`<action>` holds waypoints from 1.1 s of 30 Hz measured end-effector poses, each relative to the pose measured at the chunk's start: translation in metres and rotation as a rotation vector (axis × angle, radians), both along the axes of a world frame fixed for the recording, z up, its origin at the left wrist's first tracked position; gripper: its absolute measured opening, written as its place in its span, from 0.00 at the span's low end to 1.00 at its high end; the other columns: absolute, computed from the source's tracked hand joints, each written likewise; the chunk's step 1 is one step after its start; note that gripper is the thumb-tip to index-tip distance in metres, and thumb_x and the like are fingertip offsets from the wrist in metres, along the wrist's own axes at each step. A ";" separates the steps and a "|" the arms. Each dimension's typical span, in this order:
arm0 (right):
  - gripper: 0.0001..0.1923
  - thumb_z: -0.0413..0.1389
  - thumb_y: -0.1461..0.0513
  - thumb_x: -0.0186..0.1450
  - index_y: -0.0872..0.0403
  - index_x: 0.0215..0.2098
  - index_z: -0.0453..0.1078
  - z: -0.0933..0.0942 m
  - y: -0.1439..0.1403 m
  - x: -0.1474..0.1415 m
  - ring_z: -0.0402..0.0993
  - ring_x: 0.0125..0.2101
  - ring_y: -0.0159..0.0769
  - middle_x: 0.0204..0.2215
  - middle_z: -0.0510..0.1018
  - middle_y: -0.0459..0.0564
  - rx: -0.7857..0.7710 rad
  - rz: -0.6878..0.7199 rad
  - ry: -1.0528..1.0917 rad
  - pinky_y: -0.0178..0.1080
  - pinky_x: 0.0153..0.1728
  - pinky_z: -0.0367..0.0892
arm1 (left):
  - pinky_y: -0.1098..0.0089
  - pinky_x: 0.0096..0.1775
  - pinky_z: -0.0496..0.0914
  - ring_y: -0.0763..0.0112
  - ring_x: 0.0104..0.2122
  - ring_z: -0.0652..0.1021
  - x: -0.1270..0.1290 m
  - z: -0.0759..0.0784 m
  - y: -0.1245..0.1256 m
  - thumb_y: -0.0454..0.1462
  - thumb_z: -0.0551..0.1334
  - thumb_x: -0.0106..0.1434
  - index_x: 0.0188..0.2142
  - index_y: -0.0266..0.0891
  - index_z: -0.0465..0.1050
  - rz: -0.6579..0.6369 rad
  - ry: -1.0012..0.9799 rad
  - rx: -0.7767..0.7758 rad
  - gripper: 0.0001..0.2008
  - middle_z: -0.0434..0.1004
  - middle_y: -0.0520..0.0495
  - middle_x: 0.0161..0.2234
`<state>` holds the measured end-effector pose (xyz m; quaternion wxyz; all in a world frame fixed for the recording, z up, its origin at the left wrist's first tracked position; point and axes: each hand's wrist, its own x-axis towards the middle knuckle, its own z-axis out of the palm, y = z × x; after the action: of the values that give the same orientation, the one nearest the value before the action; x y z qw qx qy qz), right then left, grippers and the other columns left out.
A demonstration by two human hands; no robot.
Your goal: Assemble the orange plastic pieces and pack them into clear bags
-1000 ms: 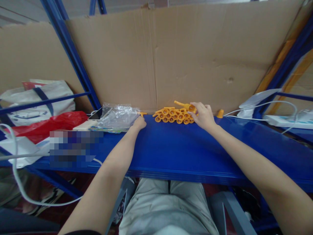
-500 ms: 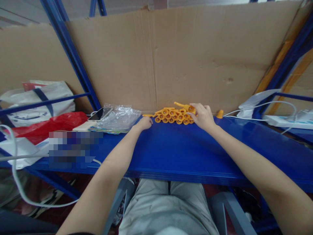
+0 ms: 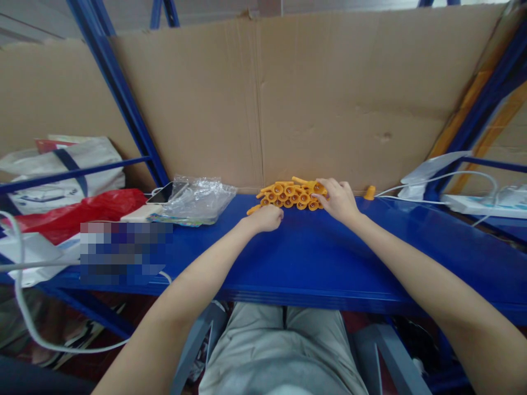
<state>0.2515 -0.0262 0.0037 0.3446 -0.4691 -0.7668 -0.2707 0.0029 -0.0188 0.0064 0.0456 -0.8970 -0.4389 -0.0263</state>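
A stack of yellow funnel-shaped pieces (image 3: 289, 200), with flared round mouths facing me and thin stems pointing back, lies against the cardboard. My right hand (image 3: 340, 200) is at the stack's right end, thumb and fingers closed around the flared end of a top yellow piece (image 3: 318, 187), whose stem points left. In front of the stack's left end, my left hand (image 3: 268, 218) is closed on another yellow piece. Its stem (image 3: 253, 209) sticks out to the left behind the hand; the fist hides the rest.
All this is on a blue shelf (image 3: 313, 258) backed by a cardboard sheet (image 3: 329, 99). A clear plastic bag (image 3: 197, 200), a phone (image 3: 175, 192) and a red bag (image 3: 90, 211) lie left. At right are a single yellow piece (image 3: 370, 192) and a power strip (image 3: 481, 203).
My left hand has moved right and toward me, bringing a yellow piece from beside the stack to its front. My right hand has lowered its yellow piece onto the stack.
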 end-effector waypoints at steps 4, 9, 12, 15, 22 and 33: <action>0.21 0.49 0.55 0.71 0.56 0.57 0.69 -0.008 0.001 -0.004 0.74 0.43 0.50 0.45 0.79 0.63 -0.030 -0.008 -0.038 0.47 0.43 0.60 | 0.66 0.47 0.73 0.62 0.44 0.82 0.007 -0.006 -0.003 0.31 0.54 0.62 0.43 0.37 0.80 -0.128 -0.065 0.003 0.17 0.83 0.41 0.44; 0.21 0.48 0.57 0.71 0.56 0.58 0.68 -0.014 0.006 -0.008 0.74 0.44 0.51 0.45 0.79 0.63 -0.027 -0.038 -0.052 0.47 0.43 0.60 | 0.66 0.46 0.74 0.62 0.42 0.82 0.009 -0.009 -0.005 0.30 0.55 0.62 0.40 0.37 0.81 -0.184 -0.105 0.017 0.16 0.83 0.41 0.43; 0.20 0.48 0.58 0.71 0.57 0.58 0.68 -0.014 0.012 -0.012 0.74 0.43 0.50 0.46 0.79 0.63 -0.015 -0.066 -0.071 0.47 0.42 0.59 | 0.67 0.48 0.73 0.64 0.43 0.81 0.010 -0.010 -0.006 0.30 0.54 0.62 0.41 0.38 0.81 -0.201 -0.084 0.036 0.16 0.83 0.43 0.45; 0.20 0.49 0.58 0.71 0.57 0.57 0.68 -0.009 0.018 -0.021 0.75 0.42 0.50 0.46 0.79 0.63 -0.047 -0.114 -0.091 0.46 0.42 0.59 | 0.69 0.48 0.73 0.66 0.44 0.81 0.010 -0.011 -0.006 0.30 0.54 0.63 0.43 0.38 0.80 -0.217 -0.063 0.040 0.17 0.82 0.43 0.46; 0.17 0.53 0.59 0.69 0.55 0.54 0.69 0.005 0.030 -0.047 0.76 0.44 0.52 0.48 0.77 0.63 -0.167 -0.195 -0.063 0.47 0.42 0.62 | 0.68 0.47 0.73 0.65 0.44 0.81 0.010 -0.014 -0.003 0.31 0.56 0.63 0.42 0.39 0.80 -0.240 -0.092 0.039 0.15 0.81 0.43 0.44; 0.19 0.60 0.58 0.63 0.46 0.53 0.74 0.024 0.045 -0.061 0.76 0.51 0.54 0.50 0.80 0.56 -0.508 -0.287 0.173 0.50 0.44 0.69 | 0.69 0.48 0.72 0.63 0.45 0.80 0.010 -0.013 -0.004 0.33 0.55 0.64 0.44 0.37 0.79 -0.230 -0.057 0.020 0.15 0.80 0.41 0.46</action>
<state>0.1901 0.0190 0.0277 0.2385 -0.6650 -0.7037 -0.0752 0.0129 -0.0231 -0.0070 0.0389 -0.9397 -0.3341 -0.0612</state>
